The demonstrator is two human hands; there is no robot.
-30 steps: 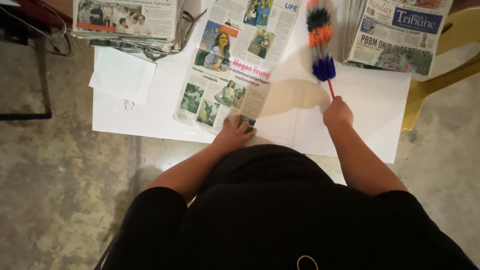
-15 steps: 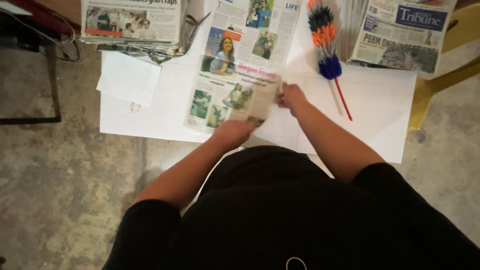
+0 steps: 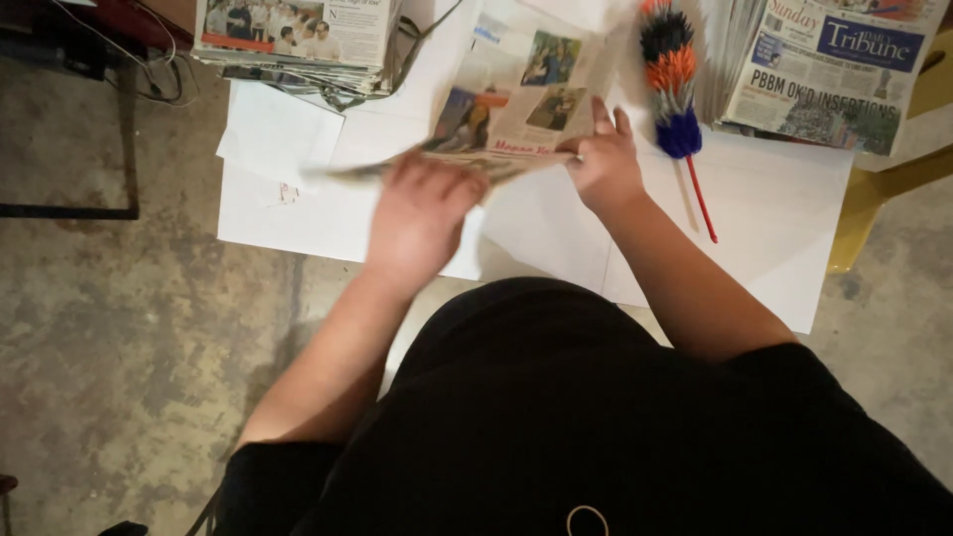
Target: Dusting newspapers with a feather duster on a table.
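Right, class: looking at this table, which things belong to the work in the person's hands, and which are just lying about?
In use:
- newspaper sheet, lifted at its near edge
- left hand, gripping that edge
- right hand, gripping that edge

Lying about:
- feather duster, beside the right hand
- newspaper stack, far left
- newspaper stack, far right
- white paper sheets covering the table
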